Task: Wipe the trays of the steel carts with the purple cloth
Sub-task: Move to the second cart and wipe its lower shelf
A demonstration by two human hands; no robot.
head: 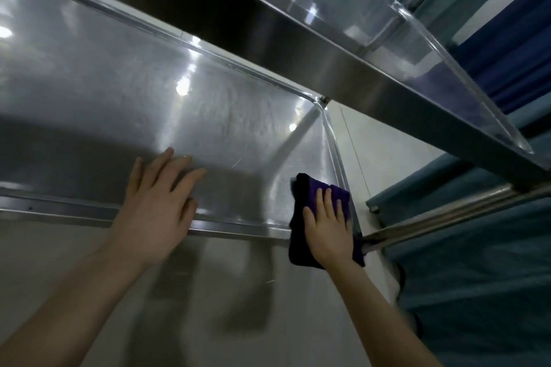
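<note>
The single camera rides on my head and looks forward and steeply down, tipped sideways, so the cart's lower tray (89, 83) runs aslant across the picture. It sits close. My left hand (158, 205) and right hand (326, 232) reach in from the bottom edge, and the upper tray (298, 39) crosses just above. The wide lens bows the tray rims and takes in the pale floor (208, 292) below.

- Pressing purple cloth (299, 217) onto near right corner of lower tray (119, 92) with right hand (326, 232), fingers straight.
- Resting left hand (155, 205) flat across near rim of the same tray, fingers spread.
- Overhanging both: upper tray (298, 36); teal fabric (477, 277) hanging at right.
</note>
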